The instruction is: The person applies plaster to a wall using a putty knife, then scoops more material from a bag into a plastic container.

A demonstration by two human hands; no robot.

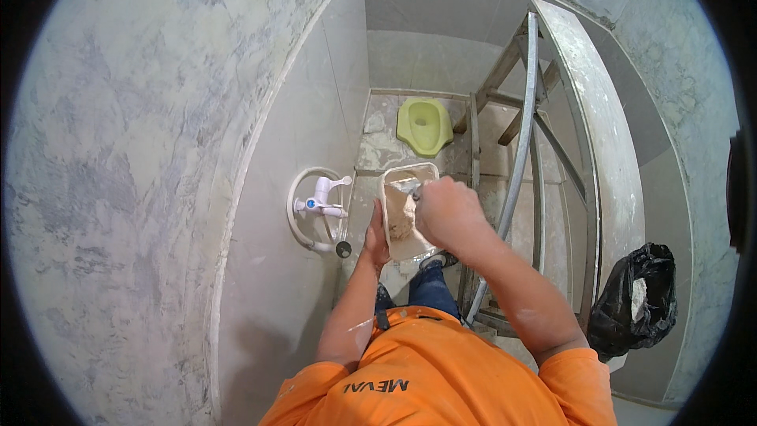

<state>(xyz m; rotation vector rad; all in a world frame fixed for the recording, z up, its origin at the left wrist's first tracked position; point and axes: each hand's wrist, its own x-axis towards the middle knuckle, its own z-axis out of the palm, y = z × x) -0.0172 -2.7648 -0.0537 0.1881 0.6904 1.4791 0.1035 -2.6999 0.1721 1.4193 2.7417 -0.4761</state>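
left grip (378, 235) holding tub (412, 248) of pale powder (400, 219); right grip (448, 209) on metal tool (405, 185) inside; yellow-green squat toilet (426, 128) beyond.

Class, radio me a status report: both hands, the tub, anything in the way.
Left hand holding tub, left side; right hand closed on scraper at tub's far end. Pale mix inside. Nothing seen blocking tub; tall bench at right.

Far end: yellow-green squat toilet (424, 126), set in white-stained floor (380, 143). Left: smooth grey wall panel (272, 292), mottled grey plaster (142, 150) above. On panel: white tap (324, 192) with blue mark, pale hose (296, 227) looped round it. Right: tall metal-framed bench (599, 102), long plank top, white smears. Near end of bench: black plastic bag (615, 304), mouth open, whitish stuff inside.
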